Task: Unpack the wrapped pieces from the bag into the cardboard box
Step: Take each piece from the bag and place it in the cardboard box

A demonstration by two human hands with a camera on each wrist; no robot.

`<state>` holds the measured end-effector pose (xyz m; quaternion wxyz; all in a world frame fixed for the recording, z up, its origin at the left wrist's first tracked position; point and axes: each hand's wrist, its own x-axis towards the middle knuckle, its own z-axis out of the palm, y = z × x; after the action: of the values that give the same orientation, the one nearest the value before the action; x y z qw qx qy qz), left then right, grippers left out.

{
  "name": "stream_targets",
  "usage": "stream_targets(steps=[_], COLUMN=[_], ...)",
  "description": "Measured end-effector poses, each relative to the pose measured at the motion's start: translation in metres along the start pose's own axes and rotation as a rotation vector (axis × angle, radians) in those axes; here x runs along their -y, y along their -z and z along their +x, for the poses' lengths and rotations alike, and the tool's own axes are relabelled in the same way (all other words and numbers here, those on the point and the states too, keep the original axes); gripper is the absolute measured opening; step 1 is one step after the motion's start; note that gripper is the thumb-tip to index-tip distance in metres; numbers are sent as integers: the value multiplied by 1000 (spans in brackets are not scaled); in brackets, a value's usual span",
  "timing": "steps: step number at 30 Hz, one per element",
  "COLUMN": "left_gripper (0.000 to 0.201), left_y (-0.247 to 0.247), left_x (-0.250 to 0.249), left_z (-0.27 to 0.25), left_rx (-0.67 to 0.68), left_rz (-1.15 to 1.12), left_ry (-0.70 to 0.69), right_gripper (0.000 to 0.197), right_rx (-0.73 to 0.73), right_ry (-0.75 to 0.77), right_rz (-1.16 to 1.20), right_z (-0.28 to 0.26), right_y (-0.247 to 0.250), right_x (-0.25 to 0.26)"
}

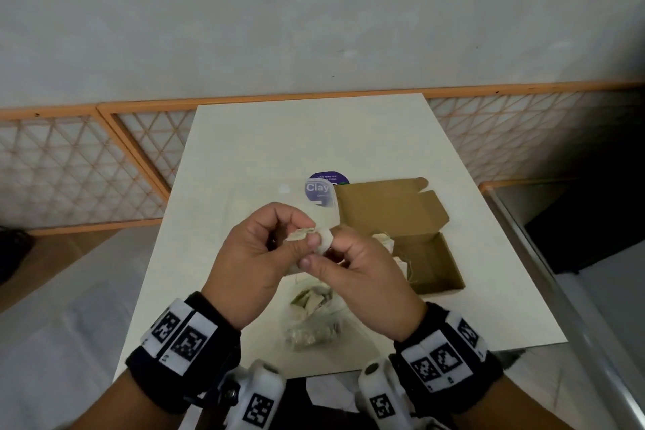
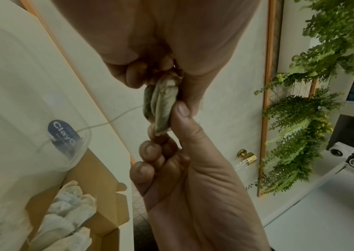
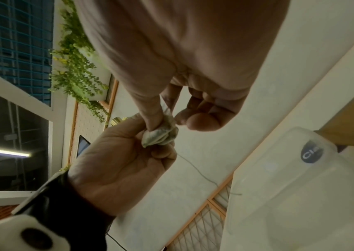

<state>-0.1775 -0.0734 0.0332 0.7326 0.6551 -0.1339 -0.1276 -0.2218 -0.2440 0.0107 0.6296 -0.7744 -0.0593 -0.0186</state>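
Note:
Both hands hold one small wrapped piece (image 1: pixel 303 233) above the table's middle. My left hand (image 1: pixel 304 231) pinches it from the left and my right hand (image 1: pixel 323 250) from the right. It looks like a greenish paper sachet (image 2: pixel 163 105) with a thin thread hanging from it, and it is also in the right wrist view (image 3: pixel 161 134). The clear plastic bag (image 1: pixel 310 321) lies below the hands with several pieces inside. The open cardboard box (image 1: pixel 429 265) stands to the right and holds several pale wrapped pieces (image 2: pixel 68 208).
A clear plastic tub with a purple "Clay" label (image 1: pixel 321 190) sits behind the hands, left of the box flap (image 1: pixel 384 206). The white table (image 1: pixel 296 136) ends at a lattice rail (image 1: pixel 87 164) at the back. A dark ledge (image 1: pixel 576 237) runs on the right.

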Motion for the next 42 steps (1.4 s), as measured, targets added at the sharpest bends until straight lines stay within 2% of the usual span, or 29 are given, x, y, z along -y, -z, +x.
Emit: stream_targets(steps=[2, 4, 5, 8, 10, 13, 15, 17, 22, 27, 32, 36, 40, 42], left_gripper=[25, 34, 36, 29, 17, 12, 13, 15, 22, 24, 21, 22, 21, 19], left_y=[1, 2, 4, 11, 15, 13, 7, -1, -32, -60, -69, -65, -62, -63], left_x=[5, 13, 18, 35, 47, 67, 81, 93, 112, 128, 137, 141, 145, 146], left_z=[1, 2, 3, 3, 2, 0, 1, 6, 26, 38, 43, 41, 43, 42], left_rx=[-3, -25, -34, -43, -55, -16, 53, 136, 358, 528, 553, 564, 549, 530], left_rz=[58, 112, 145, 288, 371, 480, 531, 612, 915, 1162, 1238, 1216, 1197, 1190], left_ry=[-13, -9, 0, 71, 111, 160, 191, 200, 145, 123, 115, 107, 100, 93], right_gripper=[21, 10, 17, 17, 28, 39, 33, 29, 26, 26, 37, 24, 28, 19], right_rx=[13, 35, 24, -25, -5, 72, 135, 206, 325, 325, 274, 164, 75, 41], right_ry=[13, -10, -44, -182, -257, -366, -430, -454, -492, -513, -505, -499, -488, -490], right_rz=[-9, -35, -46, -112, -262, -601, -794, -882, -899, -868, -878, -880, -819, -773], right_z=[3, 5, 7, 9, 8, 5, 2, -1, -2, 2, 4, 6, 5, 2], right_y=[3, 14, 24, 71, 107, 143, 154, 154, 138, 123, 116, 109, 98, 95], right_x=[-1, -6, -10, -27, -40, -64, -82, -93, -112, -126, -136, -141, -145, -144])
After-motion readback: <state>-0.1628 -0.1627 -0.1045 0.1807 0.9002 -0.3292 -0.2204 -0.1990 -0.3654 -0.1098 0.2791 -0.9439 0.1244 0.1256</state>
